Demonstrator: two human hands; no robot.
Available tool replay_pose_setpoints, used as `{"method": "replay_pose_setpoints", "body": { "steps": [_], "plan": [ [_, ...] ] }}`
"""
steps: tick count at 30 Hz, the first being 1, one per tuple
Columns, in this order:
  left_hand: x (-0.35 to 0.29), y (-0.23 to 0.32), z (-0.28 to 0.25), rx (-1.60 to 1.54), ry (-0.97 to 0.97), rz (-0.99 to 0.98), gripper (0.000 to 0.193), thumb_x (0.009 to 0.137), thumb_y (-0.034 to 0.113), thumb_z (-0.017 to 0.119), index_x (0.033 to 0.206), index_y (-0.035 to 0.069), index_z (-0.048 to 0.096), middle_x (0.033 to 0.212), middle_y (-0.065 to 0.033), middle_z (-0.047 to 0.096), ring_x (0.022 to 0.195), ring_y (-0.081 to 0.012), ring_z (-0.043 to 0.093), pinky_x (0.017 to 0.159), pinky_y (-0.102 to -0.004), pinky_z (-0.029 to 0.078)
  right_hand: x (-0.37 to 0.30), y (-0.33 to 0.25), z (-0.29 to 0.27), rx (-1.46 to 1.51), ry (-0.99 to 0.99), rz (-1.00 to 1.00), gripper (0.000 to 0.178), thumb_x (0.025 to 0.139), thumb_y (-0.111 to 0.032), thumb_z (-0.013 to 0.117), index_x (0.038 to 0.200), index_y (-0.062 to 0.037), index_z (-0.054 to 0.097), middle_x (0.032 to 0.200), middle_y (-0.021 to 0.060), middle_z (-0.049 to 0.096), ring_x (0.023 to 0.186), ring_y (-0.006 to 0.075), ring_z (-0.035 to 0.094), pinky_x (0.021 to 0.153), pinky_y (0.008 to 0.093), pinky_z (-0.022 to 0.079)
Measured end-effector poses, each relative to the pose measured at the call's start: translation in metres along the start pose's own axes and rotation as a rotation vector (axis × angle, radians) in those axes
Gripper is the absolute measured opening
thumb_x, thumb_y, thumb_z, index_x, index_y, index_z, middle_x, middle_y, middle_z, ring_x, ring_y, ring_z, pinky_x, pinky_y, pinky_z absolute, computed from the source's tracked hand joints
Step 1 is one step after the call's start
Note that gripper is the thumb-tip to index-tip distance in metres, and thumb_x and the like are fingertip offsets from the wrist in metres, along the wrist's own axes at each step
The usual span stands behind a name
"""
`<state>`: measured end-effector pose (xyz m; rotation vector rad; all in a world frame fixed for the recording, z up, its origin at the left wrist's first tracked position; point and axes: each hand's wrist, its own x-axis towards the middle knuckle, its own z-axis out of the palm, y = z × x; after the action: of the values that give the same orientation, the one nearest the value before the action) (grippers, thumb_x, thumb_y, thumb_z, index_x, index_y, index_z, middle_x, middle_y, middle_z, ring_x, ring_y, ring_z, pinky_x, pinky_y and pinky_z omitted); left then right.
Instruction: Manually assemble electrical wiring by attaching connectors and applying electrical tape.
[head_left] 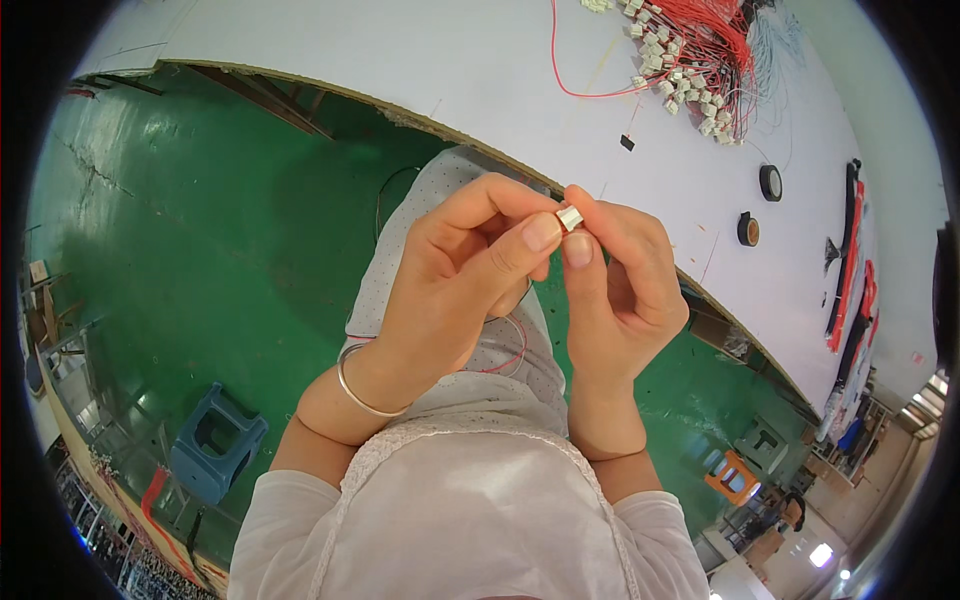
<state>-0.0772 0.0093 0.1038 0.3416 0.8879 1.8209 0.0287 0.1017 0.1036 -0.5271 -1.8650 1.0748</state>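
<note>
A small white plastic wire connector [570, 218] is pinched at the fingertips of both hands, above my lap at the table's near edge. The thumb and forefinger of my left hand [450, 275] close on its left side. From the right, the thumb and forefinger of my right hand [632, 275] press against its other end; whether they also grip a wire end is too small to tell. Thin red and white wire [520, 345] loops over my lap below the left hand, its upper part hidden behind the fingers.
On the white table [500, 75] lies a heap of white connectors [690, 90] with red wires [710, 35]. A small black piece [627, 143] and two tape rolls [770, 183] lie nearer. Bundled cables [850, 260] line the right side. A blue stool [217, 445] stands on the green floor.
</note>
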Motion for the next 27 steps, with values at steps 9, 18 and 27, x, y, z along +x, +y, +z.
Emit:
{"method": "replay_pose_setpoints", "body": {
  "steps": [9, 18, 27],
  "plan": [
    [-0.002, -0.007, 0.005, 0.071, -0.016, 0.151, 0.011, 0.099, 0.012, 0.063, 0.106, 0.003, 0.063, 0.084, 0.0036, 0.059, 0.07, 0.0008, 0.047, 0.058, -0.0166, 0.035, -0.001, 0.0, -0.004, -0.033, -0.056, -0.028, 0.029, 0.085, 0.002, 0.072, 0.113, -0.0038, 0.074, 0.099, 0.0066, 0.069, 0.083, 0.0147, 0.061, 0.07, 0.0255, 0.05],
    [-0.004, -0.019, 0.0, 0.456, 0.028, 0.553, 0.008, 0.096, 0.007, 0.065, 0.101, 0.001, 0.062, 0.081, 0.0021, 0.057, 0.066, -0.0001, 0.041, 0.056, -0.0177, 0.031, -0.007, -0.003, -0.006, 0.039, -0.099, -0.055, 0.033, 0.083, 0.005, 0.071, 0.115, -0.0023, 0.073, 0.099, 0.0075, 0.069, 0.082, 0.0159, 0.06, 0.068, 0.0256, 0.048],
    [-0.004, -0.017, -0.009, 0.331, -0.062, 0.414, 0.008, 0.097, 0.008, 0.064, 0.102, 0.002, 0.062, 0.081, 0.0022, 0.056, 0.066, -0.0012, 0.041, 0.056, -0.0188, 0.031, -0.006, 0.0, -0.011, -0.052, -0.123, -0.133, 0.033, 0.082, 0.004, 0.072, 0.114, -0.0038, 0.074, 0.098, 0.0069, 0.069, 0.08, 0.017, 0.06, 0.067, 0.027, 0.049]
  ]
}}
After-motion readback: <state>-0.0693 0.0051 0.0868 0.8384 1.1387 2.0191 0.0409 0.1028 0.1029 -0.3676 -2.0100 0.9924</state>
